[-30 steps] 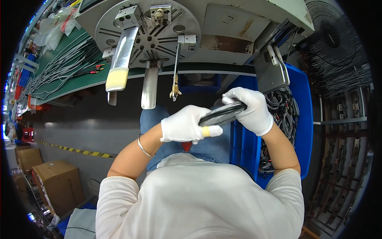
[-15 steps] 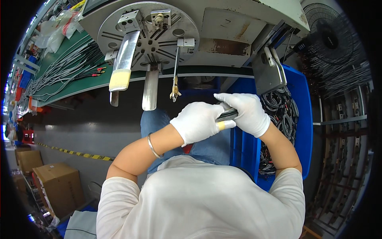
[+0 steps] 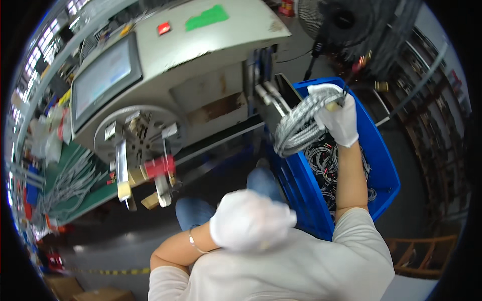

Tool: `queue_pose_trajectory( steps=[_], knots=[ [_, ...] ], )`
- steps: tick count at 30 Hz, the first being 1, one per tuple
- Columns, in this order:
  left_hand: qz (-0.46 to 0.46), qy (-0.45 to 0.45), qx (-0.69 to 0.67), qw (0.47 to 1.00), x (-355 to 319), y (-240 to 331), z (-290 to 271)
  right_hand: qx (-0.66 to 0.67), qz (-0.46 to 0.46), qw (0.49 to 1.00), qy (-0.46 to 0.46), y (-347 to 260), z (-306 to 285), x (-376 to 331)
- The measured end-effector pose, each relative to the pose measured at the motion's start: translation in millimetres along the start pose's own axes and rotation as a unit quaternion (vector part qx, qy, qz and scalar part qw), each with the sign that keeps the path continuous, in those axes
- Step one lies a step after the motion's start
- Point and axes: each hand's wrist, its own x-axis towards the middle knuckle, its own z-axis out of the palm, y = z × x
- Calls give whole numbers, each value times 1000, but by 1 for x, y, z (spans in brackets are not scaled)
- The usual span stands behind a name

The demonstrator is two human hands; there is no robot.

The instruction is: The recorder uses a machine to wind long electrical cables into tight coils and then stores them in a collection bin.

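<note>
My right hand (image 3: 340,120), in a white glove, grips a coil of grey braided cable (image 3: 301,120) and holds it over the blue bin (image 3: 387,185). Red and dark cable ends stick up above that hand. Beneath the coil, several coiled cables (image 3: 324,163) lie inside the bin. My left hand (image 3: 251,220), also gloved in white, hangs close in front of my chest; motion smears its fingers. Farther left, the round slotted metal disc (image 3: 105,133) of a machine carries projecting metal arms, and something red and blurred shows by them.
The pale machine housing (image 3: 201,45) has a tilted screen (image 3: 108,75) on its left. Loose grey cables (image 3: 75,183) lie on a green bench at the left. A black fan (image 3: 341,20) stands behind the bin, and a rack lines the right side. Cardboard boxes (image 3: 103,294) sit at lower left.
My hands have parted. The right has carried the cable coil right and forward over the bin, while the left has drawn back toward my chest. The view has turned to the right.
</note>
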Motion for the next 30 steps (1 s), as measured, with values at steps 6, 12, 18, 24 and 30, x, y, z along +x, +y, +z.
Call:
queue_pose_trajectory(
  steps=[6,12,18,24,30],
  knots=[
    [-255,347,-257,865,74,-66,73,430,-10,902,-32,8,33,18],
    [-224,439,-349,797,104,-107,55,298,-13,945,134,-3,69,25],
    [-205,459,-330,799,109,-119,38,77,17,989,121,-1,59,36],
    [-248,421,-406,772,116,-114,33,46,-47,993,102,9,64,44],
    [-249,421,-331,807,121,-145,18,16,-38,989,139,23,69,74]
  ],
)
